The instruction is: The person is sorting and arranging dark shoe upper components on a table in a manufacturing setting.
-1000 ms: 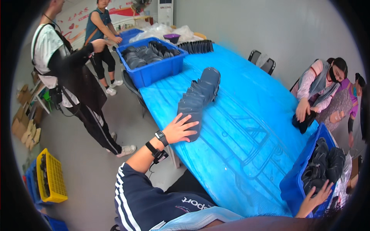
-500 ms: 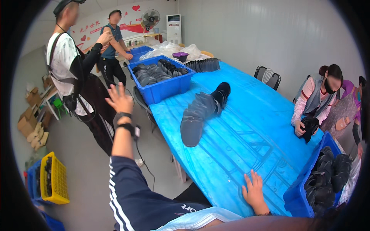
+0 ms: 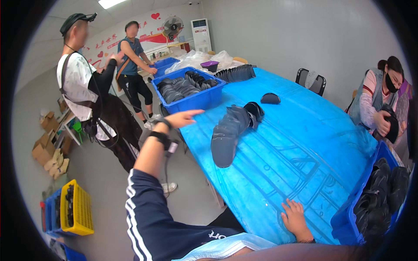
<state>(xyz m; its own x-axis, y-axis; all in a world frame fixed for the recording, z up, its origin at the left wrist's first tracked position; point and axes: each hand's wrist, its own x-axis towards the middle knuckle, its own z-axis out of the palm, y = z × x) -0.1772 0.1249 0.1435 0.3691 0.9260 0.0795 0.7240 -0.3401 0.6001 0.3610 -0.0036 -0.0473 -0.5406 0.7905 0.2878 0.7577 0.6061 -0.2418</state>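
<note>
My left hand (image 3: 185, 118) is raised over the table's left edge, near the blue bin. Its fingers stretch toward the right and it holds nothing. My right hand (image 3: 296, 219) lies flat on the blue table cover (image 3: 261, 174), fingers spread and nothing under them that I can see. Between and beyond my hands lies a fanned row of dark grey rounded flat pieces (image 3: 225, 145), overlapping one another, with black ones at its far end. A single black half-round piece (image 3: 271, 98) rests apart, to the right of that end.
A blue bin (image 3: 191, 103) of similar dark pieces stands at the far left; another row (image 3: 236, 74) lies behind it. At right is a blue bin (image 3: 346, 217) of black pieces. A masked person (image 3: 381, 95) there holds a black piece. Two people (image 3: 85, 87) stand left.
My left hand has swung right and down, its fingers now pointing right. The half-round piece now lies apart from the row. At right, the person has lifted the black piece. My view has shifted slightly.
</note>
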